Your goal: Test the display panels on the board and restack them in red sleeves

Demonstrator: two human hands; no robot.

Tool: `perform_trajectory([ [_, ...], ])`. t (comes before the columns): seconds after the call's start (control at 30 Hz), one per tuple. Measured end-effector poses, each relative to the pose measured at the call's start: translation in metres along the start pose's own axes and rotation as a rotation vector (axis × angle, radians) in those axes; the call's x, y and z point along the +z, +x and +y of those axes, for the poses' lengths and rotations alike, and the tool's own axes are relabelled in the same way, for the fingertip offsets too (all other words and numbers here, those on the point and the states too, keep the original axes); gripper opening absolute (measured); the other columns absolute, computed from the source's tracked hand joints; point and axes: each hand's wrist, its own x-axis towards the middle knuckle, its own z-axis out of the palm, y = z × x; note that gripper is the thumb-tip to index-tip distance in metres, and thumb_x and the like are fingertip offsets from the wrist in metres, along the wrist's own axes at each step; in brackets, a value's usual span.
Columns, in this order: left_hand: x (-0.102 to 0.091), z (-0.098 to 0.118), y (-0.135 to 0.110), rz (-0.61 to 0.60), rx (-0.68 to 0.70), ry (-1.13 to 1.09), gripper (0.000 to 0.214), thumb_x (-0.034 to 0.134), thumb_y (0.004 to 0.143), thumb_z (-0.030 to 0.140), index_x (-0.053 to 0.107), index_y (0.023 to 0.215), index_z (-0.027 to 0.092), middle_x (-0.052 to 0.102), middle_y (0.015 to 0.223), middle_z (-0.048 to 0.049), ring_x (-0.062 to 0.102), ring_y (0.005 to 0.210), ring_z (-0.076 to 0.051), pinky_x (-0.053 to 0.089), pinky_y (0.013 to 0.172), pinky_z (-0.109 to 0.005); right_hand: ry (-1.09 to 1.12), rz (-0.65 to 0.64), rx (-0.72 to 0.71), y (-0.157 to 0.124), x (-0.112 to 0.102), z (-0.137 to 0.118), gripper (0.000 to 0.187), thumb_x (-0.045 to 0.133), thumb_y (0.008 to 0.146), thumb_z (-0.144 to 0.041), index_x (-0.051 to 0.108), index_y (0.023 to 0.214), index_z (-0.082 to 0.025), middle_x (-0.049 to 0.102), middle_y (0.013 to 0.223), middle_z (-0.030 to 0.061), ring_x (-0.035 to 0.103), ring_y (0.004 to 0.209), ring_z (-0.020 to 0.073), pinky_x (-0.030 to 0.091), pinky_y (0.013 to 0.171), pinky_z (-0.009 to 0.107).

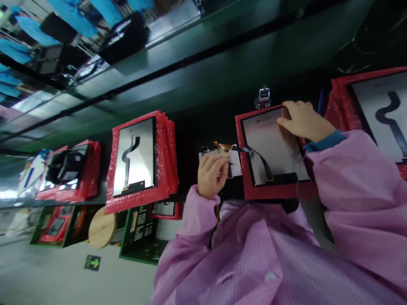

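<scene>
In front of me an LCD panel (270,144), silver back up, lies on a red bubble-wrap sheet (273,192). A dark ribbon cable (262,159) curves from its lower edge leftward to a small white-and-black board (235,161). An orange flex strip (222,145) sticks out there. My left hand (211,174) is closed in a pinch over this board; its fingers hide what they hold. My right hand (307,120) grips the panel's upper right corner, thumb on the silver back and fingers over the top edge. A blue band with a thin cord circles the right wrist.
Panels on red wrap are stacked to the left (136,156) and right (384,114). Farther left, a black strapped object (66,165) lies on another stack. A metal-and-clear clip (263,96) stands behind my panel. Green crates (140,237) and a round wooden stool (102,228) are below.
</scene>
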Motion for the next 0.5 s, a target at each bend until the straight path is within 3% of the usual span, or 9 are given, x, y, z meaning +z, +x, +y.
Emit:
perform_trajectory([
  [0.1, 0.01, -0.019, 0.027, 0.002, -0.043, 0.101, 0.027, 0.049, 0.104, 0.031, 0.067, 0.118, 0.017, 0.072, 0.116, -0.0125, 0.061, 0.111, -0.025, 0.049, 0.099, -0.043, -0.046, -0.005, -0.057, -0.012, -0.002, -0.05, 0.038, 0.058, 0.096, -0.043, 0.068, 0.116, -0.012, 0.062, 0.125, 0.0217, 0.052, 0.126, 0.0398, 0.041, 0.105, 0.063],
  [0.17, 0.021, -0.031, 0.036, -0.094, -0.035, 0.108, 0.031, 0.046, 0.105, 0.037, 0.068, 0.114, 0.018, 0.07, 0.12, -0.0119, 0.058, 0.117, -0.027, 0.045, 0.105, -0.046, 0.093, -0.197, -0.213, -0.019, 0.002, -0.081, 0.035, 0.049, 0.1, -0.042, 0.07, 0.108, -0.015, 0.067, 0.118, 0.0168, 0.057, 0.12, 0.0333, 0.039, 0.108, 0.057],
  [0.23, 0.031, -0.038, 0.039, -0.189, -0.052, 0.072, 0.03, 0.044, 0.105, 0.036, 0.069, 0.098, 0.021, 0.072, 0.111, -0.0085, 0.059, 0.112, -0.025, 0.041, 0.108, -0.046, 0.232, -0.395, -0.33, -0.025, 0.011, -0.102, 0.034, 0.047, 0.1, -0.039, 0.072, 0.099, -0.016, 0.07, 0.109, 0.013, 0.062, 0.11, 0.0279, 0.041, 0.106, 0.051],
  [0.3, 0.036, -0.04, 0.036, -0.248, -0.086, 0.025, 0.031, 0.042, 0.105, 0.033, 0.064, 0.086, 0.021, 0.072, 0.099, -0.0058, 0.06, 0.104, -0.022, 0.038, 0.11, -0.046, 0.301, -0.479, -0.355, -0.03, 0.022, -0.11, 0.028, 0.051, 0.096, -0.034, 0.072, 0.094, -0.015, 0.071, 0.106, 0.0126, 0.063, 0.105, 0.026, 0.043, 0.103, 0.046],
  [0.5, 0.039, -0.037, 0.03, -0.275, -0.084, -0.081, 0.03, 0.042, 0.103, 0.031, 0.061, 0.083, 0.021, 0.069, 0.087, -0.0034, 0.059, 0.091, -0.02, 0.036, 0.105, -0.043, 0.342, -0.446, -0.275, -0.036, 0.04, -0.107, 0.018, 0.052, 0.087, -0.022, 0.069, 0.085, -0.017, 0.071, 0.104, 0.0111, 0.061, 0.098, 0.0238, 0.044, 0.098, 0.041],
])
